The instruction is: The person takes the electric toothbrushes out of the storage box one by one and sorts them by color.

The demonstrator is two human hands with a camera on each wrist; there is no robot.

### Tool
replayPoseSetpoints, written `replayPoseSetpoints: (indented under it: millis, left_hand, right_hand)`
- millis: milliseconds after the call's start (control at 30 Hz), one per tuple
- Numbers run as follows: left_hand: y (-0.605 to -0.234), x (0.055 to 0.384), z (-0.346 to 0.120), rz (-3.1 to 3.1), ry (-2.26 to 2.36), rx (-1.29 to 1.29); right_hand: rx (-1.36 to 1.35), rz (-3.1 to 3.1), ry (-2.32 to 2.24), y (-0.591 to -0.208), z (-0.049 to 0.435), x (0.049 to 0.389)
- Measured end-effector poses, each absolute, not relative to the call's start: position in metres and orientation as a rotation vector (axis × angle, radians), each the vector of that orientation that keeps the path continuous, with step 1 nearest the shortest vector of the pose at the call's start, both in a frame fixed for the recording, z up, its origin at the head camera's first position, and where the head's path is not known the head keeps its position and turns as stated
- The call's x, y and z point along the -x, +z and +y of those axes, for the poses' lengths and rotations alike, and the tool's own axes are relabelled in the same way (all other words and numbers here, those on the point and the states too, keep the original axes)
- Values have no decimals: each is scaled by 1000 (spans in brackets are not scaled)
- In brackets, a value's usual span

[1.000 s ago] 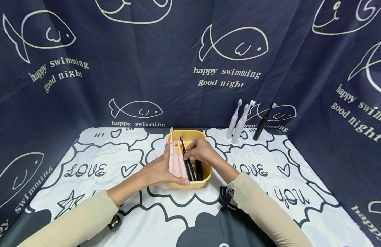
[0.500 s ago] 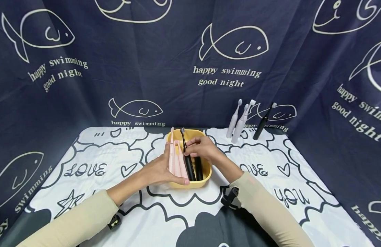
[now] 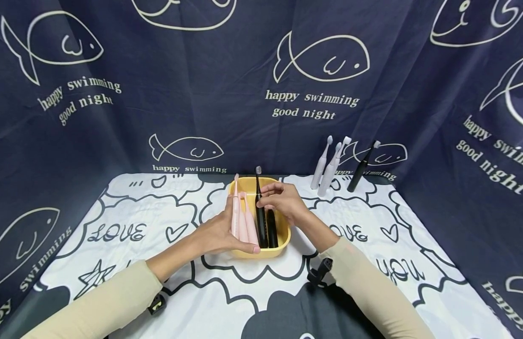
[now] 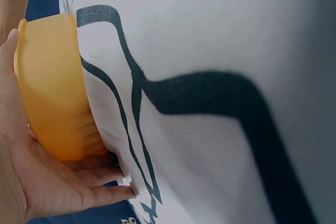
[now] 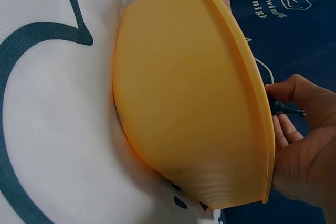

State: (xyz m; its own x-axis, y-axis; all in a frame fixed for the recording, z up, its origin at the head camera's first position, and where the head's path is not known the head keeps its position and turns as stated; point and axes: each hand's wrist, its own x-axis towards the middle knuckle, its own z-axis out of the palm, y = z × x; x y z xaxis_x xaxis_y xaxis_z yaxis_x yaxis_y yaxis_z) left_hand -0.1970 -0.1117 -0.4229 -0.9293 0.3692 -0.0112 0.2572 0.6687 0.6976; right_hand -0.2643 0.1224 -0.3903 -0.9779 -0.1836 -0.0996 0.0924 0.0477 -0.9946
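A yellow plastic basin (image 3: 244,254) sits on the cloth, holding pink electric toothbrushes (image 3: 236,216) on its left and black ones on its right. My left hand (image 3: 222,233) grips the basin's left side, thumb along the near rim; the left wrist view shows its fingers around the basin wall (image 4: 52,87). Between right thumb and fingers, my right hand (image 3: 287,202) pinches a black electric toothbrush (image 3: 261,226), nearly upright with its base inside the basin. Another black toothbrush (image 3: 272,230) lies just right of it, its upper end hidden by that hand.
At the back right stand pale lavender electric toothbrushes (image 3: 328,176) and one black toothbrush (image 3: 360,175), in front of a dark blue fish-print curtain (image 3: 227,94). A white cloth with black drawings (image 3: 159,207) covers the table.
My right hand has moved slightly right and up, bringing the black toothbrush from a lean to nearly upright and away from the pink ones. The left hand and basin have not moved.
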Motion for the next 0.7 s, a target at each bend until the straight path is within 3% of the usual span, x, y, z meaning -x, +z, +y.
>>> replayPoseSetpoints:
  millis: [700]
  left_hand:
    - [-423, 198, -112, 2732, 1086, -502]
  right_hand:
    - [173, 2001, -2348, -386, 134, 265]
